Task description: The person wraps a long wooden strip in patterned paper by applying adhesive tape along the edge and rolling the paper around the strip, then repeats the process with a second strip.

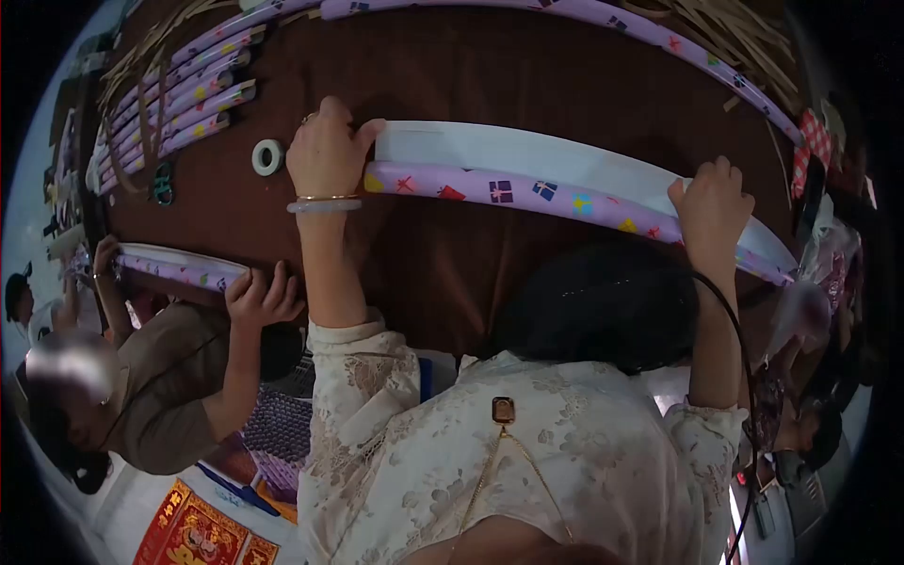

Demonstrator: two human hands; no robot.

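Observation:
A partly rolled length of purple wrapping paper (pixel 500 191) with a gift-box print lies across the table in front of me. Its white underside (pixel 527 146) shows as a strip along the far side of the roll. My left hand (pixel 328 151), with a bangle at the wrist, is closed on the left end, thumb at the paper's edge. Toward the right end, my right hand (pixel 713 212) has its fingers curled round the paper. The roll's stretch beneath each hand is hidden.
Several finished rolls (pixel 193 104) are stacked at the far left, near a tape roll (pixel 267 157) and green-handled scissors (pixel 163 184). Another long roll (pixel 565 11) runs along the far edge, by brown strips (pixel 725 33). A co-worker's hand (pixel 264 294) handles similar paper at left.

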